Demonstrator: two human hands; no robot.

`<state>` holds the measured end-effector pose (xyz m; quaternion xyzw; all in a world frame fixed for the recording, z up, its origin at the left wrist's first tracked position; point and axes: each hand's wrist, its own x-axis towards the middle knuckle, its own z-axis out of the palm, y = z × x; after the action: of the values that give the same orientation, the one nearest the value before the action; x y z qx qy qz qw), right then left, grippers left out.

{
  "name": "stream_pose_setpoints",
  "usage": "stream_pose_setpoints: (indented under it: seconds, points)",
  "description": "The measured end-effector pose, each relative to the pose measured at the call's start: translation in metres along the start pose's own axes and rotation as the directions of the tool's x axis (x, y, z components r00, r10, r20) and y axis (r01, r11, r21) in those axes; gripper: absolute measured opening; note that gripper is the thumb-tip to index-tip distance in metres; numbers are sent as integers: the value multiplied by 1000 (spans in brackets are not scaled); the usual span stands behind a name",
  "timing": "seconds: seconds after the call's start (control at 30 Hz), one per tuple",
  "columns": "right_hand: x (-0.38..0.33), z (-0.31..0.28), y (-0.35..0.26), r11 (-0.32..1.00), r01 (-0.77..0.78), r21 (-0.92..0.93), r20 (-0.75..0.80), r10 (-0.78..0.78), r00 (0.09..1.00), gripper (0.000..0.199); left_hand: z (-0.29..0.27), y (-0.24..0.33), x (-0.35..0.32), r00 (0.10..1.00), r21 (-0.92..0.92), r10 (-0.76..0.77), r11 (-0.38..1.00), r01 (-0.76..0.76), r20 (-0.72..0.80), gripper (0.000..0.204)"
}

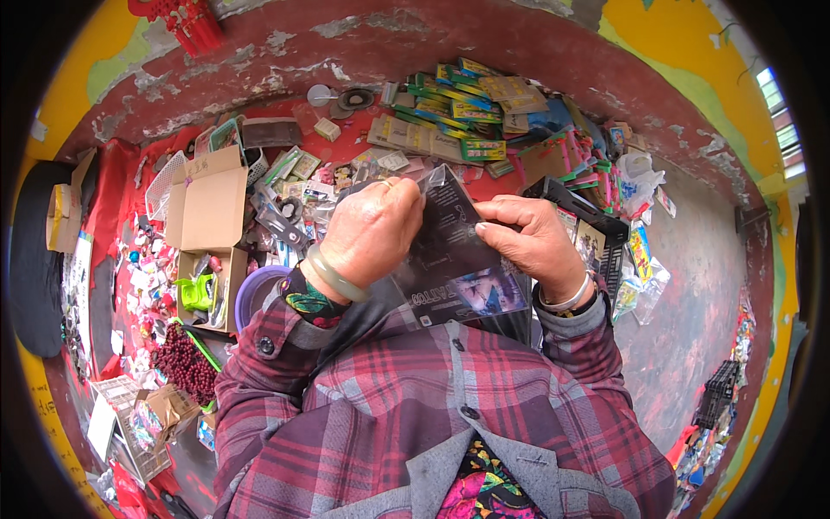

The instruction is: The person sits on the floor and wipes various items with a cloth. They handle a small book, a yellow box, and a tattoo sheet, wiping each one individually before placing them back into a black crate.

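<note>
A flat black card pack (445, 251) in a clear plastic sleeve hangs tilted before my chest, with a blue and purple picture at its lower end. My left hand (376, 227) is closed at the pack's upper left edge; its fingertips are hidden behind the knuckles. Between thumb and fingers my right hand (538, 240) pinches the upper right edge. The sleeve's clear top corner (439, 176) sticks up between the two hands.
An open cardboard box (207, 233) with a green plastic piece stands left, next to a purple basin (259, 292). Dark red beads (186, 363) lie below it. Colourful boxes (458, 99) are piled at the far wall; a black plastic crate (577, 208) stands right.
</note>
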<state>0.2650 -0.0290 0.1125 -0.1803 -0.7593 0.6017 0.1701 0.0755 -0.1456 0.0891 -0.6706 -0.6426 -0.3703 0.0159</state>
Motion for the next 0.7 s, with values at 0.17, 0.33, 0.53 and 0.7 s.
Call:
stream_pose_setpoints:
  seconds: [0.17,0.33,0.53,0.7]
  points:
    - [-1,-5,6,998,-16,54,15,15,1000,23,-19,-4,4,994,-81,72,995,-66,81,7]
    - [-1,-11,5,996,-44,79,88,37,995,23,-54,-31,21,937,-275,49,960,51,346,11]
    - [6,-14,4,928,-170,332,-19,187,982,22,-50,-37,28,944,-440,-189,848,295,269,28]
    - [5,-16,12,891,-220,397,-38,255,966,23,-15,-21,6,991,-28,-84,996,87,101,24]
